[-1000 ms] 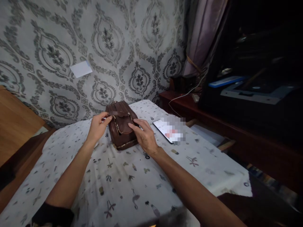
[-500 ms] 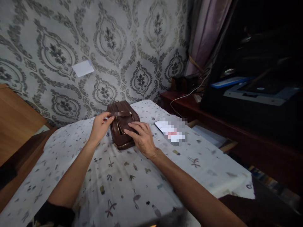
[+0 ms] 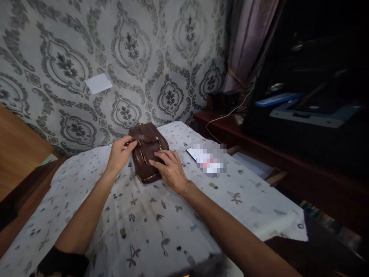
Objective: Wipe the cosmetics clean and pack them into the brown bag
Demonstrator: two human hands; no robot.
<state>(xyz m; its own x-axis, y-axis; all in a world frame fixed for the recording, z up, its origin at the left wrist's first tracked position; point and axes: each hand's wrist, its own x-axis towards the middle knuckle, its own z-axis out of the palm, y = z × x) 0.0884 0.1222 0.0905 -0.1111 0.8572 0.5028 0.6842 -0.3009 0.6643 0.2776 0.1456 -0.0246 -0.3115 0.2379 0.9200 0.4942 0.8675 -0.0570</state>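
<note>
A brown leather bag (image 3: 147,152) with gold-coloured zips lies on the patterned white cloth. Across its top runs a short brown strap (image 3: 145,137) with a metal fitting at its right end. My left hand (image 3: 119,152) is at the bag's left side, thumb and fingertips closed on the strap's left end, which they partly hide. Below the strap, a zipped slot (image 3: 142,152) shows a narrow dark gap. My right hand (image 3: 171,169) rests on the bag's lower right, its fingers apart and touching the leather.
A phone (image 3: 191,153), its screen blurred out, lies right of the bag. The cloth (image 3: 150,231) covers the table, which meets a patterned wall. A white card (image 3: 98,83) is on the wall. On the right are a dark red ledge (image 3: 221,129) and a white cable (image 3: 227,115).
The view has shifted slightly, moving everything a little left. Both hands stay at the bag in nearly the same positions, and the bag lies as before.
</note>
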